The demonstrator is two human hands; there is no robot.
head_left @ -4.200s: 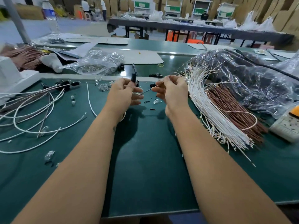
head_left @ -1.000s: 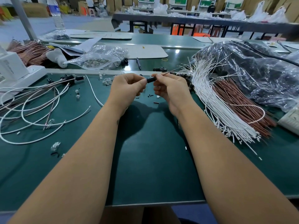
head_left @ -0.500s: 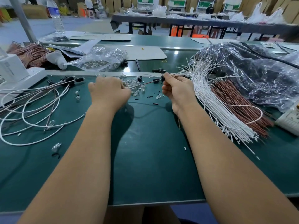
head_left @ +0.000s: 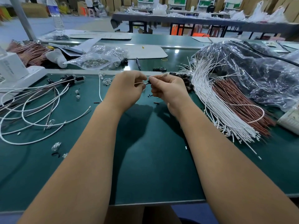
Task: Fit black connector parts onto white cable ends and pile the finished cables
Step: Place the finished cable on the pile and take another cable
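Both hands raised just above the green table (head_left: 145, 167), near its far edge, close together. Left hand (head_left: 125, 89) with fingers (head_left: 140, 77) curled, pinching the end of a thin pale cable (head_left: 138, 83) that ran toward the other hand. Right hand (head_left: 166, 89) with fingers (head_left: 157, 80) curled round a small black connector part (head_left: 148, 82), a short metal-tipped wire end (head_left: 163, 75) poking out beyond the knuckles. Cable end and connector met in the narrow gap between the two hands; could not tell whether the one was seated in the other.

To the left on the table, a loose pile of finished cables (head_left: 32, 113), long white loops with black connectors (head_left: 69, 78) at their far ends. Scattered among them, small clear glass bulbs (head_left: 55, 146) and a few tiny black bits (head_left: 96, 102).

To the right, a thick bundle of white cables (head_left: 215, 109) fanned toward the near edge, with a bundle of brown cables (head_left: 236, 101) lying against it on its outer side. Between the right hand and the white bundle, a heap of loose black connector parts (head_left: 184, 80). Behind the bundles, a crumpled clear plastic bag (head_left: 258, 73) over dark contents.

Further back, beyond the table's raised strip: a clear bag of small parts (head_left: 100, 59), a black pen (head_left: 138, 63), a water bottle (head_left: 55, 15), and another bunch of brown wires (head_left: 30, 52) at far left beside a white box (head_left: 11, 67).
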